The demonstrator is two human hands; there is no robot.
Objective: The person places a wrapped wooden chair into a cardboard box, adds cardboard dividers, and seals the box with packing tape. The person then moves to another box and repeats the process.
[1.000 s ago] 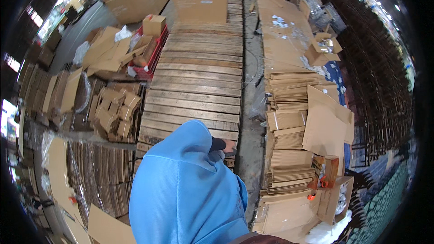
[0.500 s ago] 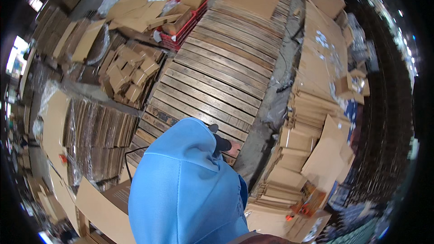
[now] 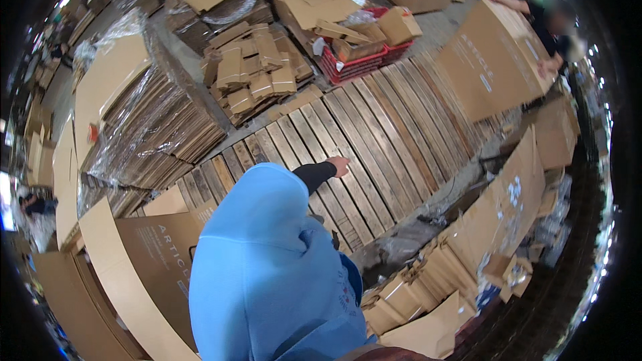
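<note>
1. We are seeing one slatted platform [image 3: 401, 140] running diagonally, lower left to upper right, where a second ago it was running nearly straight up; we are judging that we are turning rightward, so our reach is now crossing the slats
2. One plastic-wrapped cardboard stack [image 3: 144, 120] is standing at the left, near the platform
3. One big carton [image 3: 491, 70] is resting on the platform's far end; one co-worker [image 3: 540, 25], newly coming into view, is keeping both hands on it, meaning that we are not handling it ourselves
4. One open carton [image 3: 164, 244] is now showing more fully at our lower left, beside our blue sleeve [image 3: 257, 207]
5. One pile of folded cardboard pieces [image 3: 257, 70] is lying beyond the platform, its pieces overlapping too much for us to count
6. Red crates [image 3: 338, 70], seemingly two, are sitting beside the platform's far edge, one small box [image 3: 401, 25] lying on top
7. Our left hand [image 3: 340, 166] is stretching out over the middle slats, showing more clearly than before; its fingers are holding nothing visible, and we cannot tell whether they are wide or narrow, or touching the wood; our right hand is staying out of view
</note>
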